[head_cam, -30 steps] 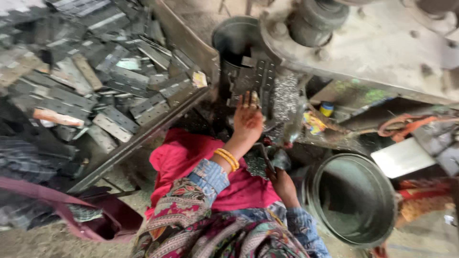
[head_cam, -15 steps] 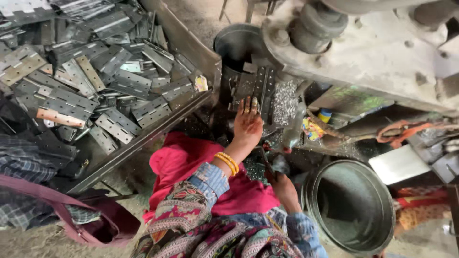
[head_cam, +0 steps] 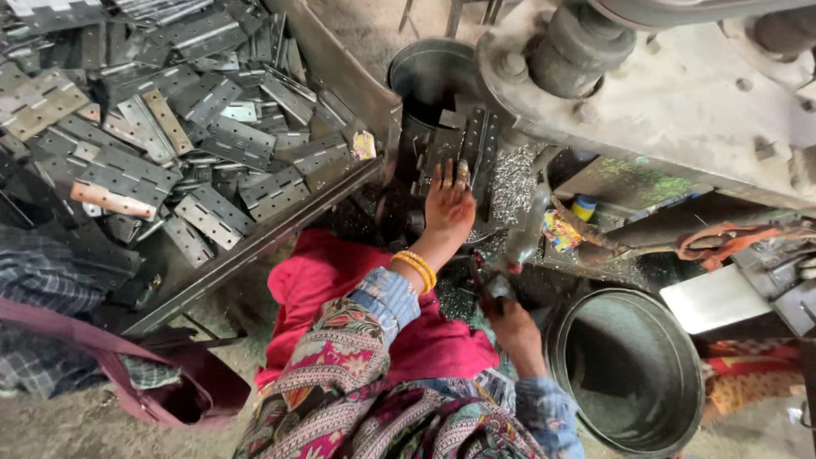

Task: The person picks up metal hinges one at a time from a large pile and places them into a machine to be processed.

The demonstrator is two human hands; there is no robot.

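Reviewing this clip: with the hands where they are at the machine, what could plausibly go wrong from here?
1. The left hand lies flat on the hinge plate right under the machine head; bare fingers could be pinched or struck there.
2. Metal shavings cover the bed beside that hand and could cut bare skin.
3. The right hand grips a lever; an early pull might catch the left hand.
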